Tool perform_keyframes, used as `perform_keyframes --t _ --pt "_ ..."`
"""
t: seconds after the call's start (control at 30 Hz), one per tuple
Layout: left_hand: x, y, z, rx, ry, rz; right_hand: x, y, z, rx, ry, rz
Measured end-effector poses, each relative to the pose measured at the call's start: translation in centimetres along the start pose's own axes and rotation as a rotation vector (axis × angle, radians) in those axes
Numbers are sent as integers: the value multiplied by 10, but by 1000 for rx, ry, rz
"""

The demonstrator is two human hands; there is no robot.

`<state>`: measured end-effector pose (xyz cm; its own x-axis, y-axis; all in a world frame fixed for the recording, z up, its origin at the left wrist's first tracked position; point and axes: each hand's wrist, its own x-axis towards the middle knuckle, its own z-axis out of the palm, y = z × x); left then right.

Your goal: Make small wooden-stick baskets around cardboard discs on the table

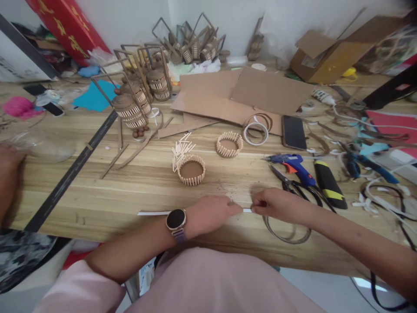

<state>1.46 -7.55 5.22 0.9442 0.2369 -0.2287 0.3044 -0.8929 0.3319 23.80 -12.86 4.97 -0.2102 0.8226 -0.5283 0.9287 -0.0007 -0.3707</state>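
Observation:
My left hand (213, 213), with a round watch (176, 219) on its wrist, presses a thin white strip (153, 213) flat on the wooden table (97, 191); its fingers are pinched on the strip near its right end. My right hand (273, 205) pinches the same strip's right end, fingertips almost touching the left hand's. A curved brown cardboard band (286, 234) lies under the right wrist. Two small round stick baskets (191, 169) (229, 144) stand further back, with loose sticks (180, 150) beside them.
A blue glue gun (293, 164), scissors (293, 184) and a black-yellow knife (329, 184) lie to the right. A phone (293, 132), tape rings (256, 132), cardboard sheets (247, 93), stick lanterns (130, 111) lie behind. Another person's hand (9, 174) rests at the left edge.

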Motion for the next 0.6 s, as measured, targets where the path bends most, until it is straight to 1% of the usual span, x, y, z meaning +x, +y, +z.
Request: perform_keyframes --t 0.23,0.33,0.4,0.47,0.6 --pt "1 3 -2 79 -26 6 1 0 -1 -8 -8 8" --pt "1 3 -4 74 -47 -3 -1 -1 -1 -17 -14 13" --pt "2 3 -7 36 -32 -1 -4 -4 -3 -26 -13 20" --pt "4 3 -11 -17 20 -21 -9 -9 -6 -39 -1 30" --pt "10 3 -18 -83 201 -123 -22 -22 -15 -80 39 49"
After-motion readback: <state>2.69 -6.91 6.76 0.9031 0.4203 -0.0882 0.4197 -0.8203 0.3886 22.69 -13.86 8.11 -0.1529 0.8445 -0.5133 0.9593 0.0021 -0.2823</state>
